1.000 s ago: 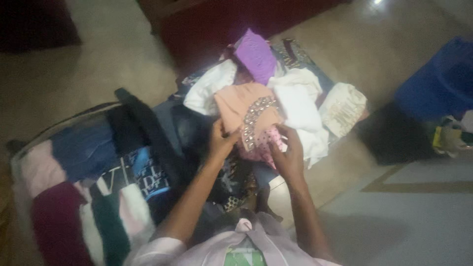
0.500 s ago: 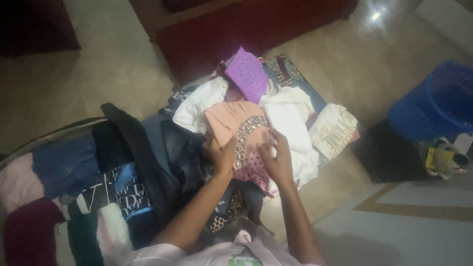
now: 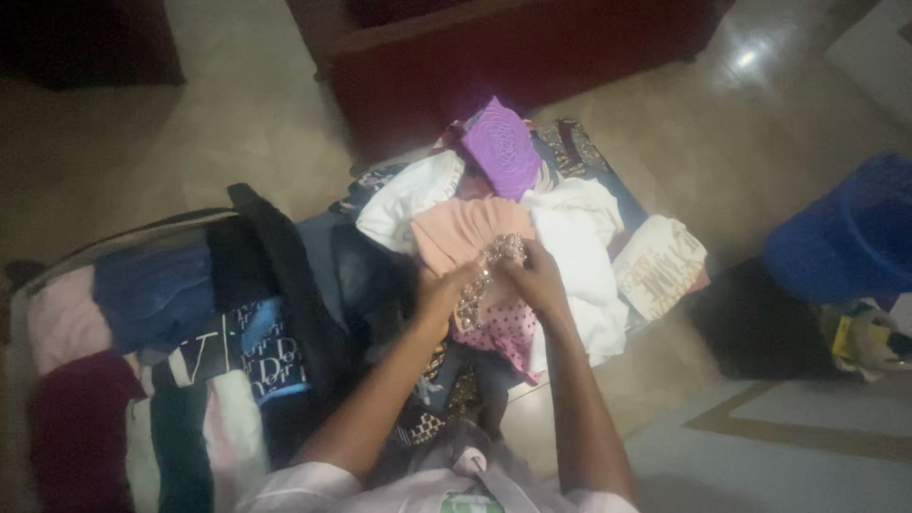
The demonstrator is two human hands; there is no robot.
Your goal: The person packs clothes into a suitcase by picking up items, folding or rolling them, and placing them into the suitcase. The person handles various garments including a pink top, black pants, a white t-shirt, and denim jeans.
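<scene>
The left hand (image 3: 445,290) and right hand (image 3: 534,277) have drawn together, both now pinching the beaded trim (image 3: 483,275) of a peach garment (image 3: 465,233) atop the clothes pile (image 3: 570,228) on the floor (image 3: 190,142), gathering it in.

A heap of clothes (image 3: 532,228) lies at the frame's centre with both hands (image 3: 494,285) on its near side, an open suitcase (image 3: 142,361) full of folded garments at lower left, a sofa (image 3: 513,47) above, and a bucket (image 3: 845,237) at the right edge.
</scene>
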